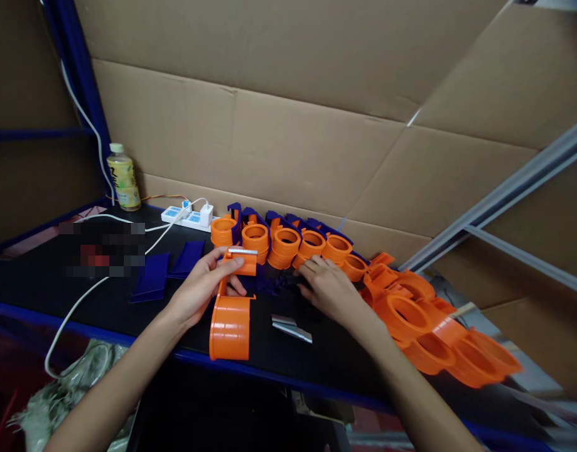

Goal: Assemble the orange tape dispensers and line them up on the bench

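My left hand (206, 282) is closed around an orange tape dispenser (230, 329), the thumb pressed near its serrated metal blade (243, 251). The round end of the dispenser hangs down toward the table's front edge. My right hand (323, 282) reaches down with curled fingers at a small heap of dark blue parts (276, 284); whatever its fingertips grip is hidden. Two loose metal blade strips (292, 329) lie on the black table between my hands. Behind them stands a row of orange tape dispensers (285, 245) with dark blue pieces fitted on.
More orange dispensers (429, 351) are piled at the right. Dark blue flat pieces (150, 277) lie on the black tabletop (194, 314) at left. A white power strip (187, 218) with cables and a yellow-labelled bottle (124, 179) stand at the back, before cardboard walls (269, 138).
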`<state>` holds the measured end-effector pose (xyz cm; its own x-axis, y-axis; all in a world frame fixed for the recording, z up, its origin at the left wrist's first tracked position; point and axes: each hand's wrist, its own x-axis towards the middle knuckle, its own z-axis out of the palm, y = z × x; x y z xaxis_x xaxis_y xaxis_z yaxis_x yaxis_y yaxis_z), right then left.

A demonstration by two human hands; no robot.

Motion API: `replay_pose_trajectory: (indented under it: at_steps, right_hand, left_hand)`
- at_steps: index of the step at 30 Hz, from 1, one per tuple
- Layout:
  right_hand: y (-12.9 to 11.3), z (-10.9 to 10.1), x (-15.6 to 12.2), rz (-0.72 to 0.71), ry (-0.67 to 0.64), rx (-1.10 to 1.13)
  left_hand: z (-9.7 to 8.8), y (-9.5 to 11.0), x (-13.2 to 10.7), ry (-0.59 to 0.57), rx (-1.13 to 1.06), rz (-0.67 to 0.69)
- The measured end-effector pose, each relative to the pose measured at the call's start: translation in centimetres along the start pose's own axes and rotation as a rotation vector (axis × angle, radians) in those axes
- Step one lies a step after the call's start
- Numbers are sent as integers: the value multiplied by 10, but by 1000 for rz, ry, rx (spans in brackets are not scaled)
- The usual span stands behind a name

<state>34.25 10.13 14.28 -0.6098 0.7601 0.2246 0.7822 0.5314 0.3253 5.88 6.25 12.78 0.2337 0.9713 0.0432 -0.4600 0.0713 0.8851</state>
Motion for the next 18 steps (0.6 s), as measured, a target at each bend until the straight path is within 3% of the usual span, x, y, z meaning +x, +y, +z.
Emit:
replay_pose_trajectory:
  at_steps: [5,8,11,18]
  right_hand:
    - [-1,-24,-4,19,194,180]
    - [-20,-43,-5,-70,295,357]
    - [-43,-55,-4,-108,312,436]
    - [-66,-41,-1,-60,420,478]
  left_hand:
    - [4,-9,1,-39,32,5]
    - [9,-16,2,-60,92,-11]
    - [15,-21,1,-97,119,-24]
    - [24,-19,-5,-176,86,21]
